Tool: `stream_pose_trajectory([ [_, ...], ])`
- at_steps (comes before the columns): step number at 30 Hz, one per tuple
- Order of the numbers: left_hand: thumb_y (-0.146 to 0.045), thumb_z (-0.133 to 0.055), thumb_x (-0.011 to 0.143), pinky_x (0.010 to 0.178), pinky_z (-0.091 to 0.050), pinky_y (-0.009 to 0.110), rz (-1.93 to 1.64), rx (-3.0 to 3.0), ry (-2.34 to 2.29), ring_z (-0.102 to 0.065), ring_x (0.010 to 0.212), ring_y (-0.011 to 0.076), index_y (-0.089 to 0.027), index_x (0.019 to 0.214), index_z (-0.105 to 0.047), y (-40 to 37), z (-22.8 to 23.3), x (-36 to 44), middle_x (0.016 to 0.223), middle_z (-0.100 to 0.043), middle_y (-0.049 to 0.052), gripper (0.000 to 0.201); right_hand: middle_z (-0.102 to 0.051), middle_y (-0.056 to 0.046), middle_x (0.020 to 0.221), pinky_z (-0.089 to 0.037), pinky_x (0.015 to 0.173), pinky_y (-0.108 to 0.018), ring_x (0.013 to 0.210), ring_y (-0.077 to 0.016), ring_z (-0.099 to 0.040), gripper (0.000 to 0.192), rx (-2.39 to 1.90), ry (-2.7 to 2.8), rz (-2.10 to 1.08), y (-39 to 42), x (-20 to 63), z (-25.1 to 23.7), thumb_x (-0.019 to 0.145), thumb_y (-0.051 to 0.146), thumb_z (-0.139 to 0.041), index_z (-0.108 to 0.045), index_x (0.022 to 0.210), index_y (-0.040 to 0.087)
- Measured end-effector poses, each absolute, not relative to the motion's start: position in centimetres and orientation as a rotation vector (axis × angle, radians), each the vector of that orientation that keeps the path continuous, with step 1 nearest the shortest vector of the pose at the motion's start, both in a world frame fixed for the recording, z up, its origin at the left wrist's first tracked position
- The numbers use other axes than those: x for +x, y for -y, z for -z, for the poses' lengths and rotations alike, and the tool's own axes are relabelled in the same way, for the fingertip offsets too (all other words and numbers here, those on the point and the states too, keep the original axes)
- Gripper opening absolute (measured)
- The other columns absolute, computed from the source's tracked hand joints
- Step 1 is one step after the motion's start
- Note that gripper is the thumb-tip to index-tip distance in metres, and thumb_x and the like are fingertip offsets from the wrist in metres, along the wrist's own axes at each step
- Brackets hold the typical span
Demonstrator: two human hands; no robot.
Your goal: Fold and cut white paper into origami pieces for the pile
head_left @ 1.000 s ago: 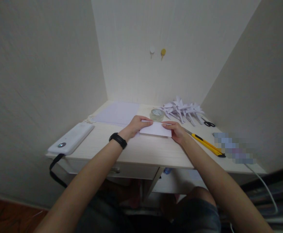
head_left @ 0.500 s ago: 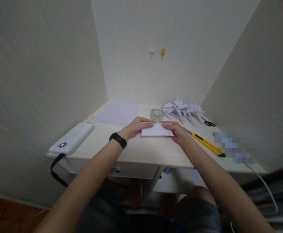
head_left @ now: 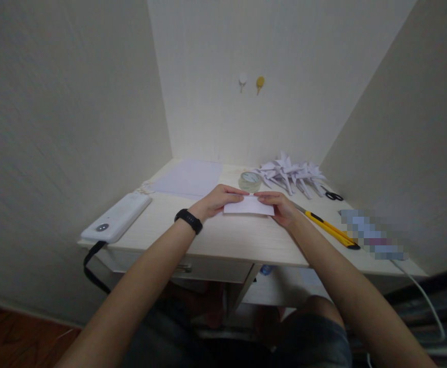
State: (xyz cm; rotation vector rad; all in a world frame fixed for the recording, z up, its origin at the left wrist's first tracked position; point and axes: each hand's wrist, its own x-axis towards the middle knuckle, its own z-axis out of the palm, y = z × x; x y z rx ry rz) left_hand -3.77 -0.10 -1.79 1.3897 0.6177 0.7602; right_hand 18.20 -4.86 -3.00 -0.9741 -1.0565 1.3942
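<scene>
Left hand (head_left: 218, 199) and right hand (head_left: 280, 205) pinch the paper (head_left: 248, 207) near its far edge, grips closed — best square the edges; then press evenly outward.

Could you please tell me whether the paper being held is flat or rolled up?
Roughly flat: the paper shows a broad face between left hand and right hand. Whether it is folded, I cannot tell.

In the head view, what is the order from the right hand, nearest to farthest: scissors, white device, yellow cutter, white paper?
1. White paper, held by the right hand and left hand.
2. Yellow cutter, just to the right.
3. Scissors, right side, farther back.
4. White device, far left.
</scene>
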Motion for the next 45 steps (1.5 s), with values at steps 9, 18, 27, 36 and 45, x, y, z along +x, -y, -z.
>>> stream_pose_trajectory([
  [9, -0.008, -0.074, 0.072, 0.09, -0.046, 0.033, -0.809, 1.4, -0.601, -0.065, 0.088, 0.0164, -0.014, 0.088, -0.079, 0.2, 1.5, -3.7, 0.099, -0.076, 0.011, 0.018, -0.075, -0.002, 0.073, -0.046, 0.065, -0.03, 0.069, -0.0169, -0.062, 0.025, -0.984, 1.07, -1.335, 4.6, 18.4, 3.3, 0.046, 0.015, -0.08, -0.08, 0.07, 0.021],
  [18, -0.035, -0.081, 0.072, 0.082, -0.047, 0.032, -0.839, 1.367, -0.575, -0.066, 0.084, 0.0174, -0.014, 0.093, -0.079, 0.3, 1.7, -3.3, 0.099, -0.076, 0.013, 0.029, -0.075, -0.005, 0.071, -0.043, 0.063, -0.03, 0.065, -0.0168, -0.061, 0.025, -1.034, 1.128, -1.287, 4.7, 18.2, 3.3, 0.044, 0.018, -0.082, -0.08, 0.07, 0.019],
  [27, -0.034, -0.084, 0.067, 0.066, -0.045, 0.026, -0.863, 1.546, -0.665, -0.06, 0.069, 0.0132, -0.014, 0.082, -0.079, -0.5, 2.7, -3.5, 0.083, -0.076, 0.008, 0.025, -0.073, -0.004, 0.068, -0.04, 0.058, -0.028, 0.061, -0.0145, -0.057, 0.027, -1.06, 1.156, -1.26, 4.9, 18.1, 3.2, 0.047, 0.02, -0.084, -0.08, 0.074, 0.018],
  [36, -0.017, -0.082, 0.069, 0.082, -0.05, 0.03, -0.931, 1.599, -0.778, -0.065, 0.076, 0.0143, -0.014, 0.084, -0.079, -0.7, 2.7, -3.1, 0.085, -0.077, 0.009, 0.016, -0.076, -0.007, 0.078, -0.041, 0.059, -0.028, 0.064, -0.016, -0.06, 0.035, -1.071, 1.186, -1.282, 4.7, 17.7, 3.4, 0.058, 0.042, -0.086, -0.081, 0.081, 0.016],
  [45, -0.025, -0.083, 0.069, 0.071, -0.047, 0.028, -0.801, 1.668, -0.788, -0.061, 0.071, 0.0139, -0.013, 0.085, -0.08, -0.2, 2.0, -3.7, 0.084, -0.076, 0.009, 0.021, -0.076, -0.007, 0.076, -0.044, 0.065, -0.03, 0.066, -0.0144, -0.061, 0.037, -1.099, 1.249, -1.26, 4.8, 18.2, 3.4, 0.049, 0.035, -0.092, -0.08, 0.079, 0.016],
])
